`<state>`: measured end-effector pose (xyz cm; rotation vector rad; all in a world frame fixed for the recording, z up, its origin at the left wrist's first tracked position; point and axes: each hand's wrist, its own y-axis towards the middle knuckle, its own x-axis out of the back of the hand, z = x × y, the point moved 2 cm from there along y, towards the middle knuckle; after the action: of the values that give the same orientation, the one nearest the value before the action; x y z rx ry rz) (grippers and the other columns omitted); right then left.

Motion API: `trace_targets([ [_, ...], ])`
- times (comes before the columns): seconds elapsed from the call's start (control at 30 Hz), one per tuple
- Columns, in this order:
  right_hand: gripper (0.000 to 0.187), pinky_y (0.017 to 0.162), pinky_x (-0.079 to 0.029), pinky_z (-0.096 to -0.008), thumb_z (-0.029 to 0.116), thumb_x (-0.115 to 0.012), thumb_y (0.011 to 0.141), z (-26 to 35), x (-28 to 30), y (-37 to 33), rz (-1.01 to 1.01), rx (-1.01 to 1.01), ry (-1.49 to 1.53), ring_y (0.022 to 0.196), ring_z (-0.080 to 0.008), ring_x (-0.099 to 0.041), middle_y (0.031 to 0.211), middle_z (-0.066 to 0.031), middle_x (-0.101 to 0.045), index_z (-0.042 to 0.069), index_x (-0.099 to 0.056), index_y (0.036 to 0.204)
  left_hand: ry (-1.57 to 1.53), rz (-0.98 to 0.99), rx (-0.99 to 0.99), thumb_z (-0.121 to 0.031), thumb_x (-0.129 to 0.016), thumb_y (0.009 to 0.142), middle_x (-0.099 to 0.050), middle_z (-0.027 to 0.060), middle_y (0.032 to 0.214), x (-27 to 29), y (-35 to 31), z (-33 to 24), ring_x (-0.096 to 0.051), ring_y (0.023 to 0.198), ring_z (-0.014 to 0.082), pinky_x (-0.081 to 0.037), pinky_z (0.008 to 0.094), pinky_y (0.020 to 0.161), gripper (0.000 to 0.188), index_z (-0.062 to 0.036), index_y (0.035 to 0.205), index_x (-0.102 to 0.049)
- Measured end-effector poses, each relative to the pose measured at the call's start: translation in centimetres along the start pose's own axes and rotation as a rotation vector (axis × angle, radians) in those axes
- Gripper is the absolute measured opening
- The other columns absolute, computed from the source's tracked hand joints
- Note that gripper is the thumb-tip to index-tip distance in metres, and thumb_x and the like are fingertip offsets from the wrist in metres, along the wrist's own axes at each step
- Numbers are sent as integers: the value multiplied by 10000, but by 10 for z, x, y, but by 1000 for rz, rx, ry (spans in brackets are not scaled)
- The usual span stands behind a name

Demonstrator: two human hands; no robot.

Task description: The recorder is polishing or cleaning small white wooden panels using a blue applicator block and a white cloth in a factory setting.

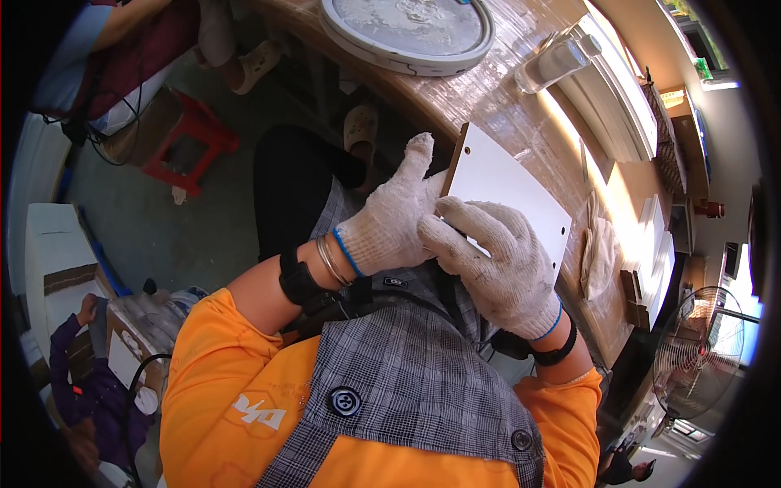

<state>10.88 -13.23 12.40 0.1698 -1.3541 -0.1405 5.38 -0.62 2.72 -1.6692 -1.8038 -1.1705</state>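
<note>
A white board [508, 183] with a brown edge and small round holes near its corners lies tilted before me, over the table's near edge. My left hand [386, 220], in a pale knitted glove, is at the board's left edge with its thumb raised; its fingers pass behind the board and my right hand, partly hidden, and appear to support it. My right hand [500, 260], gloved too, reaches over the board's near edge. Its thumb and forefinger are pinched together close to my left palm; what they hold, if anything, is too small to make out.
On the wooden table [480, 106] stand a round pale-lidded tub [407, 32] and a clear bottle [553, 65]. Further right are a crumpled cloth [598, 252], stacked white boards [651, 260] and a fan [700, 350]. A red stool [191, 142] and other people are at the left.
</note>
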Motion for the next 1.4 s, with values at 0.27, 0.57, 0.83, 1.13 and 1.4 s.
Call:
trace_targets([
  [0.27,556,840,-473,-382,106,-668,712,-19,13,2,-23,-33,-95,988,-285,-583,1133,-108,-573,146,-571,1258,-48,-37,-38,-534,-299,982,-468,137,1357,2,5,1,-396,1287,262,-235,370,1124,650,-58,1422,-339],
  [0.57,398,839,-501,-382,40,-677,792,-110,-8,34,-440,-381,266,999,-326,-588,1120,-183,-571,67,-600,1182,-1966,-3,847,-224,-502,975,-565,74,1176,-32,-11,19,-558,1093,168,-445,316,985,342,-26,1252,-477],
  [0.83,708,1053,-359,-443,357,-638,819,-160,-57,130,-73,-339,12,1293,-455,-356,1454,-289,-266,40,-367,1391,-2175,76,868,-102,-497,951,-562,97,1197,-47,-22,30,-577,1105,202,-459,356,991,365,-30,1302,-429],
  [1.13,694,1098,-263,-521,500,-605,833,-139,-40,121,25,-346,-276,1346,-478,-262,1465,-266,-279,166,-400,1405,-2053,161,959,-105,-516,945,-561,94,1207,-47,-20,40,-559,1125,205,-440,363,1004,381,-31,1308,-432],
  [1.4,400,800,-489,-371,422,-477,940,-67,21,-27,172,-616,626,836,-250,-631,856,-138,-646,82,-649,1059,-1912,318,889,-93,-550,904,-592,117,1140,-45,2,54,-609,1023,227,-503,370,912,348,23,1225,-481],
])
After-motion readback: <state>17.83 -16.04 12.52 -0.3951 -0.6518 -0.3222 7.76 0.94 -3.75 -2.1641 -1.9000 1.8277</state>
